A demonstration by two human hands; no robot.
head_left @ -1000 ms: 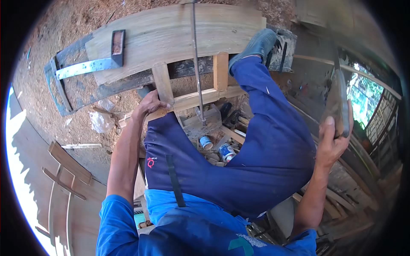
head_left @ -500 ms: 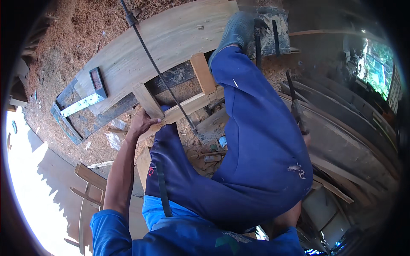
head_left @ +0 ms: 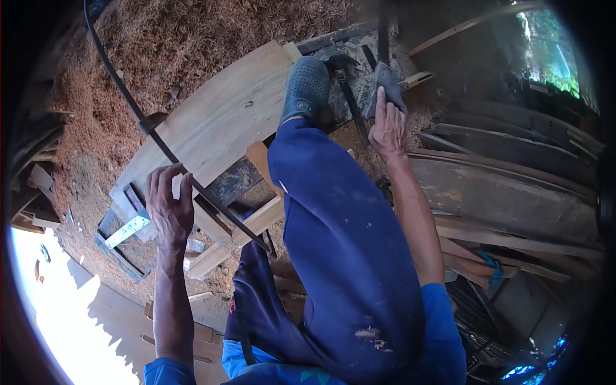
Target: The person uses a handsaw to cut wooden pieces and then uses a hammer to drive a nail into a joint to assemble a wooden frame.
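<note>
My right hand [head_left: 389, 133] grips the worn grey handle of what looks like a handsaw [head_left: 385, 93], its index finger stretched along the handle. The dark blade points away toward the far edge. My left hand [head_left: 170, 205] hovers with loosely curved fingers, apart and empty, beside a long black bar clamp [head_left: 168, 153]. The clamp slants across a broad curved wooden board [head_left: 212, 115] and down to a narrow wood strip [head_left: 262, 218]. My foot in a grey clog [head_left: 306, 86] presses on the board.
A claw hammer [head_left: 350, 99] lies right of the clog. At the board's left end is a try square [head_left: 128, 230]. Short wood blocks [head_left: 260, 163] lie between board and strip. Planks [head_left: 487, 186] are stacked at right; shavings [head_left: 192, 45] cover the ground beyond.
My left hand has left the wood strip and risen beside the clamp. My right hand has come forward from beside my knee with the saw. The view has shifted.
</note>
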